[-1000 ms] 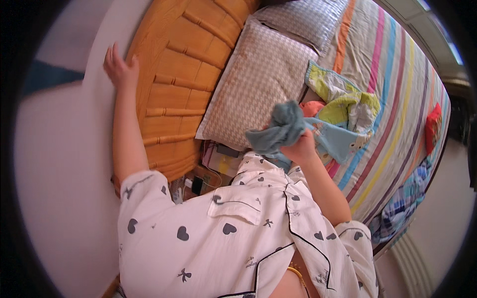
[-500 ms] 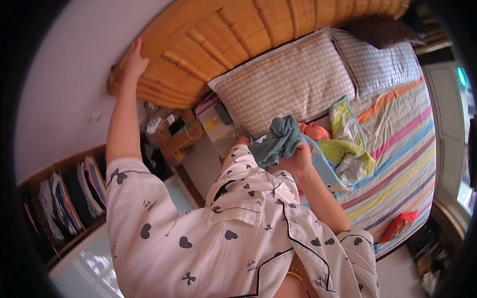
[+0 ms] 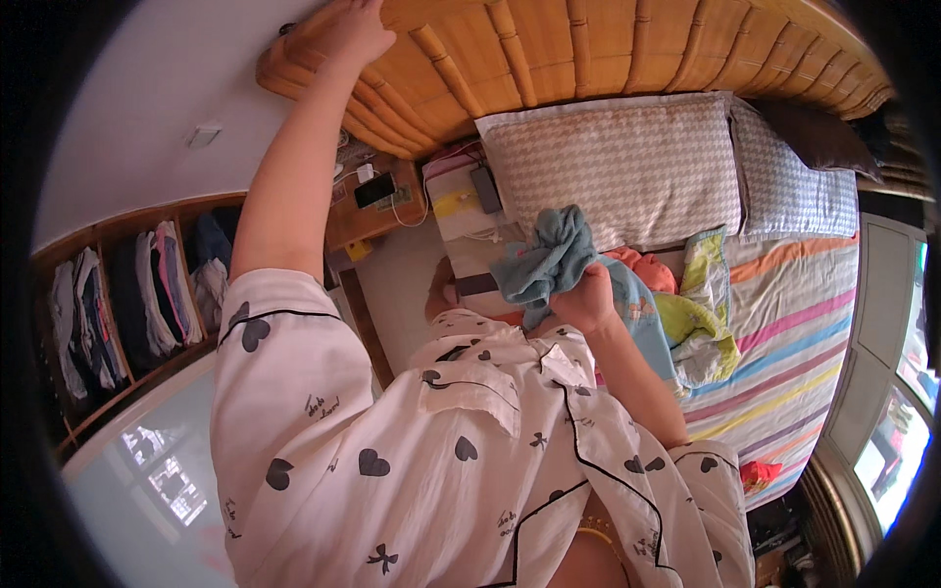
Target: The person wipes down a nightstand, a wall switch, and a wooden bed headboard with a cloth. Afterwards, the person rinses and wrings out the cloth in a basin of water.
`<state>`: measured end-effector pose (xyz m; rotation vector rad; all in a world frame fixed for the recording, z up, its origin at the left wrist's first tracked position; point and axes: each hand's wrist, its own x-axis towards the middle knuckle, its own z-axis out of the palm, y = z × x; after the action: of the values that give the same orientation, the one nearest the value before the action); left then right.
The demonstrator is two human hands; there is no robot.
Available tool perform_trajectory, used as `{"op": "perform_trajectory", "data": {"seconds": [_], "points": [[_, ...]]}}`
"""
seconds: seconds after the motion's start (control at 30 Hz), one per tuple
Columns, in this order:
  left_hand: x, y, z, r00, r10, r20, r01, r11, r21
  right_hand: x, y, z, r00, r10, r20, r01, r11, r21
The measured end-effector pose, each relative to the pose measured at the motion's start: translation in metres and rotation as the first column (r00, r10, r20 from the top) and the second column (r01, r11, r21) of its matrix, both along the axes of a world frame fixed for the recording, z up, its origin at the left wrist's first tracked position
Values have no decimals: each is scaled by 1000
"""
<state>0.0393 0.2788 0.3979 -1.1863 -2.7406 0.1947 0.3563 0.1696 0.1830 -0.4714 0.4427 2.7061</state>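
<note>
My left arm stretches up to the wooden headboard. My left hand rests against its top edge near the left end, thumb apart and fingers extended, partly cut off by the frame. My right hand, in front of my lap, is closed around a crumpled teal cloth. Most of the cloth bunches up above and left of the fingers. Just right of that hand lies a light blue fabric with a small print. Behind it are a coral-red cloth and a lime-green patterned cloth on the bed.
Large checked pillows lie along the headboard on a striped bedsheet. A bedside table at left carries a phone and cables. Shelves of folded clothes stand far left. A red packet sits near the bed's lower right.
The view has shifted, so the bed and headboard appear further right. My left hand has moved rightward along the headboard's edge. My right hand keeps its grip on the teal cloth.
</note>
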Motion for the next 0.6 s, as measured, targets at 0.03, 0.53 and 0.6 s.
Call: {"op": "perform_trajectory", "data": {"seconds": [0.03,0.53,0.6], "points": [[-28,-3,-22,983,-171,-63,176,981,81,-9,-5,1,1000,-5,3,5,1000,11],[-91,-19,-82,686,-727,-35,663,604,443,-129,-150,39,840,-536,-84,540,811,225],[-99,-16,-93,640,-769,4,659,551,512,-125,-176,34,814,-575,-80,579,791,197]]}}
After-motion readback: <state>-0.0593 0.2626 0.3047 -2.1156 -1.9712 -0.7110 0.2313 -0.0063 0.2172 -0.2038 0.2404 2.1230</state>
